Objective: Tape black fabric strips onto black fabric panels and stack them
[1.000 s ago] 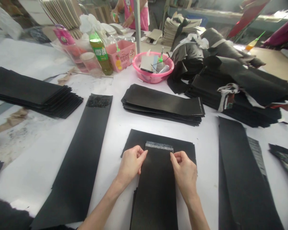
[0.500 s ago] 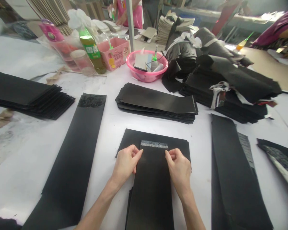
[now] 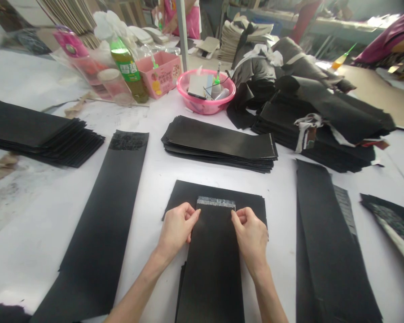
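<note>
A long black strip (image 3: 215, 264) of sheet material runs toward me in the lower middle, with a shiny greyish band across its far end. My left hand (image 3: 178, 226) pinches its left edge close to that band. On the opposite edge, my right hand (image 3: 251, 233) grips the strip between thumb and fingers. Beneath the far end lies a black rectangular piece (image 3: 183, 193), set crosswise on the white table. More black material shows under the strip's left side, mostly hidden.
Beyond my hands lies a stack of black strips (image 3: 218, 139). Other black strips lie at left (image 3: 104, 224) and right (image 3: 333, 237). Farther back stand a pink basin (image 3: 205, 105), a green bottle (image 3: 128, 72), a pink box (image 3: 161, 76) and a heap of black material (image 3: 323, 107). Co-workers are partly visible behind.
Both hands keep the same hold on the strip. Only a very slight shift of the whole view shows.
</note>
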